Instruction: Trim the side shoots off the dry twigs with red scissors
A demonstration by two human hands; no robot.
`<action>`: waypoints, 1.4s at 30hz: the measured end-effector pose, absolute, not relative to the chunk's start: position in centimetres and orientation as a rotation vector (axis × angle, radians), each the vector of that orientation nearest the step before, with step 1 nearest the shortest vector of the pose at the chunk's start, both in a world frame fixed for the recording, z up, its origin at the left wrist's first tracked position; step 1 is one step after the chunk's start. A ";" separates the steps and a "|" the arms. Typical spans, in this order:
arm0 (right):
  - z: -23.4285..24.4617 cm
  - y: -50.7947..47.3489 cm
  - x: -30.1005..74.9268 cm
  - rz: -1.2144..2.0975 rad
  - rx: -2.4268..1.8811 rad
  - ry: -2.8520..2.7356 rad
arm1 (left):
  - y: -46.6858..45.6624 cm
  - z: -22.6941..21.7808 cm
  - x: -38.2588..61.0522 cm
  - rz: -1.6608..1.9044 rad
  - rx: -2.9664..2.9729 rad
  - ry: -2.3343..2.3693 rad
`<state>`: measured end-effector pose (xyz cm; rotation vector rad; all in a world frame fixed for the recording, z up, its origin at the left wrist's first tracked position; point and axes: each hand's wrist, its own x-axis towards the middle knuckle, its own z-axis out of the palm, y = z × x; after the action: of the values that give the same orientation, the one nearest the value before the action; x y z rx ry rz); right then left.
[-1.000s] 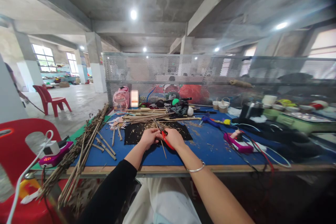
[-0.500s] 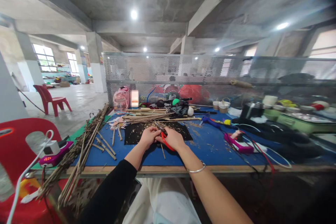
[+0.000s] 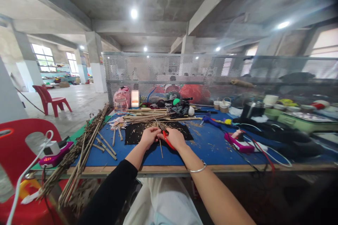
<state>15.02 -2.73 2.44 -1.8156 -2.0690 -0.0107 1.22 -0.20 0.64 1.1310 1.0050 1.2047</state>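
My right hand [image 3: 174, 138] is closed round the red handles of a pair of scissors [image 3: 169, 140], whose metal blades point away from me. Pinched in my left hand [image 3: 150, 137] is a thin dry stem [image 3: 161, 150], its lower end sticking out toward me between the hands. The stem's upper part runs up beside the scissor blades; whether they touch cannot be made out. Both hands are close together over the near edge of a black cloth [image 3: 131, 136] strewn with pale plant scraps.
Cut stem pieces [image 3: 108, 147] lie left of the cloth. Long dry stalks [image 3: 81, 147] overhang the table's left edge. More sticks [image 3: 148, 116] lie behind the cloth. A glue gun [image 3: 211, 122] and a purple power strip [image 3: 239, 143] are to the right. Perforated metal screen [image 3: 158, 66] stands behind.
The scissor blades have swung slightly and look more parted. The stem between my hands now shows longer and more upright. My hands have barely shifted.
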 end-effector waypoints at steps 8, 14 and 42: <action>2.1 -2.8 15.0 0.052 -1.735 -2.071 | 0.1 0.3 1.0 1.194 1.116 0.858; 2.3 -2.9 15.0 0.075 -1.687 -2.055 | 0.2 0.1 0.9 1.183 1.171 0.826; 2.3 -2.3 14.4 0.096 -1.861 -1.880 | -0.5 0.6 1.0 1.163 1.163 0.915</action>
<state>14.43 -2.30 2.28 -1.8611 -1.8804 0.0962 0.96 -0.47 0.64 1.1627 0.9145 1.1627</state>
